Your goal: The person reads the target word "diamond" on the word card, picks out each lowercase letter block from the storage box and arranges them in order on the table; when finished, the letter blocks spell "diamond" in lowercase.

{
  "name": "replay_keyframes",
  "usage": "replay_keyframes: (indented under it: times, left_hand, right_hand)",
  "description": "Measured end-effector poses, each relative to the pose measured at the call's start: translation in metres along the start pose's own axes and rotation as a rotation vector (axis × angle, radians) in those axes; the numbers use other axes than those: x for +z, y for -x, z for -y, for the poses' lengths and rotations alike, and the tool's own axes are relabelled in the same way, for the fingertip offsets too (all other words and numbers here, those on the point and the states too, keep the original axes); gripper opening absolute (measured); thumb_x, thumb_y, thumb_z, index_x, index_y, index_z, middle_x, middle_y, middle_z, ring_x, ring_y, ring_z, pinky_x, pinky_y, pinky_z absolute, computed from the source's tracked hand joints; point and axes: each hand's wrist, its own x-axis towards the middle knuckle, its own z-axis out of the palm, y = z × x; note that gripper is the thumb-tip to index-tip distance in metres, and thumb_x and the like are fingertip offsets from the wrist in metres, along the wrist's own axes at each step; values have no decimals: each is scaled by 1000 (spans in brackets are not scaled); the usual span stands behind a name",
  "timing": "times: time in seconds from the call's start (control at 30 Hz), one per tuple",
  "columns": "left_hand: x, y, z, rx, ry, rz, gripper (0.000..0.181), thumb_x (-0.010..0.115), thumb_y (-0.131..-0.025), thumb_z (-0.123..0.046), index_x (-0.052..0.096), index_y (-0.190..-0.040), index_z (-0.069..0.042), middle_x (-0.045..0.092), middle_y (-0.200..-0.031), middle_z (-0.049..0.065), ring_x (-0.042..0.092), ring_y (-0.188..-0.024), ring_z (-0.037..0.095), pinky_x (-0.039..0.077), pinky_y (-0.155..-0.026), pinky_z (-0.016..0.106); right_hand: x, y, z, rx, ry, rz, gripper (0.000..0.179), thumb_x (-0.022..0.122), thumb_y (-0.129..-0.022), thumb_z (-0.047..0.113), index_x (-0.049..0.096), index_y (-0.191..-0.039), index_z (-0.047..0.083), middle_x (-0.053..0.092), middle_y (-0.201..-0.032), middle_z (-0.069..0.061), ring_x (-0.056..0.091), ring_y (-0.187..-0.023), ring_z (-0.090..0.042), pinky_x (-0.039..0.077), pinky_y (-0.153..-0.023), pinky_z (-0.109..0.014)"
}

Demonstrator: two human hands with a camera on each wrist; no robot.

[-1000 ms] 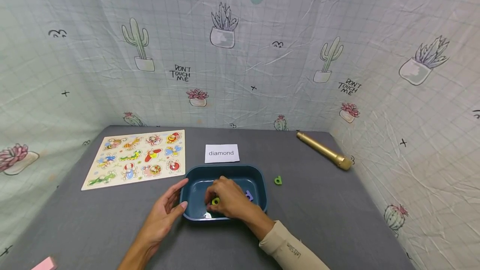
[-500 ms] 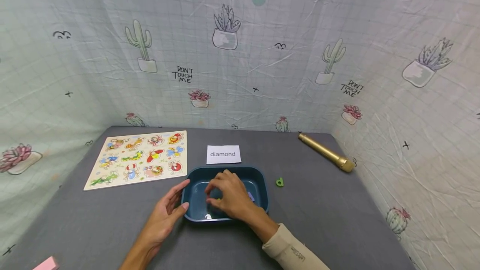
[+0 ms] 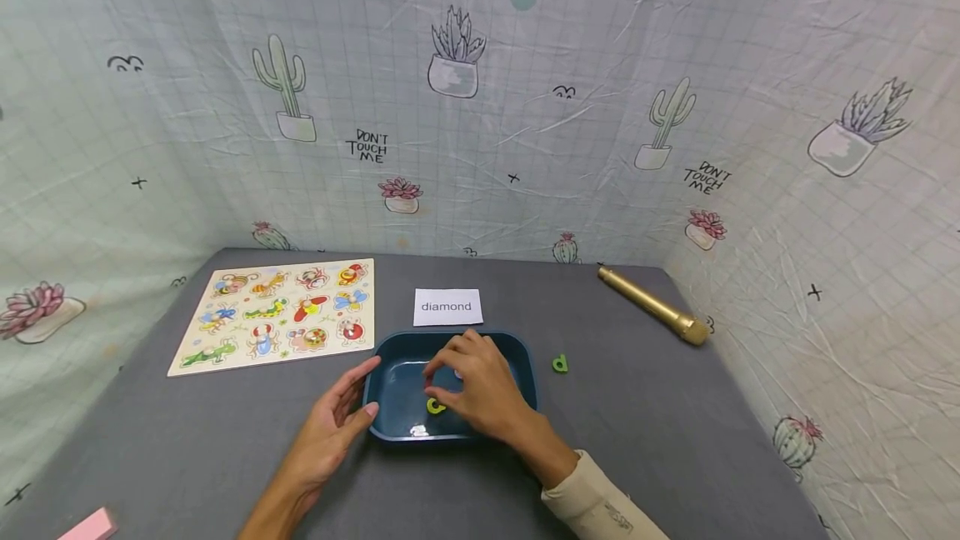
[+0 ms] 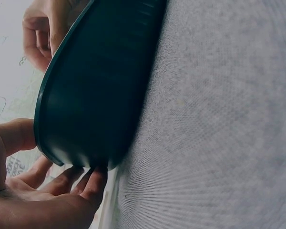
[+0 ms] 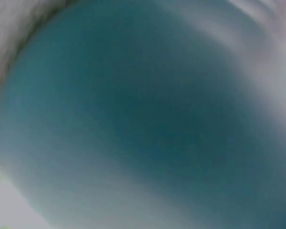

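A dark teal plastic tray (image 3: pixel 393 433) stands on the table. My left hand (image 3: pixel 327 423) rests at its left end, thumb and fingertips against the wall, as the left wrist view shows of the hand (image 4: pixel 52 191) and tray (image 4: pixel 90 95). Inside the tray, my right hand (image 3: pixel 483 386) pinches a small reddish piece (image 3: pixel 429 385) between thumb and index finger; its shape is mostly hidden. Just below the fingertips lies a yellow letter (image 3: pixel 433 407). A pale purple piece (image 3: pixel 457 373) peeks through the gap in the fingers. The right wrist view is a blur of teal.
Behind the tray lies a white card (image 3: pixel 448 307) printed "diamond". A green letter d (image 3: pixel 560 364) sits to the right, with a gold microphone (image 3: pixel 656 307) farther back. An insect puzzle board (image 3: pixel 277 315) is at the left; a pink block (image 3: pixel 90 526) shows near the front edge.
My right hand has shifted right and away from me within the tray, uncovering the yellow letter and holding the reddish piece. My left hand has stayed at the tray's end.
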Motion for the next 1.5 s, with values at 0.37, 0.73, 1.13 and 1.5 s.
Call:
replay_keyframes:
  times: [0.37,0.73,1.13,1.5]
  left_hand:
    - [0,1,-1,-6,-7,-7,62,61,-107,-8,38,-163,-17,25,-177,10,14,-166,38,11,-134,62]
    - [0,-1,0,-9,-15,-11,62,61,-107,-7,38,-164,-18,25,-177,9,15,-166,37,10,-134,62]
    - [1,1,-1,-10,-14,-16,62,63,-106,-9,39,-163,-17,26,-176,10,15,-166,38,9,-134,63]
    - [0,2,-2,14,-12,-15,61,64,-107,-11,40,-162,-16,28,-176,11,16,-166,37,8,-133,65]
  right_hand:
    - [-24,12,-14,27,13,-81,25,97,-77,24,80,-96,23,69,-94,8,53,-89,-12,46,-80,-33]
    - [-50,24,-36,106,58,-127,28,99,-74,21,80,-95,21,70,-93,4,55,-92,-14,47,-82,-36]
    - [-66,41,-57,160,109,-139,29,100,-73,17,80,-93,19,70,-93,3,54,-90,-15,44,-79,-36]
    - [-83,58,-87,212,131,-148,27,99,-73,14,80,-92,17,73,-93,0,57,-88,-18,42,-77,-37]
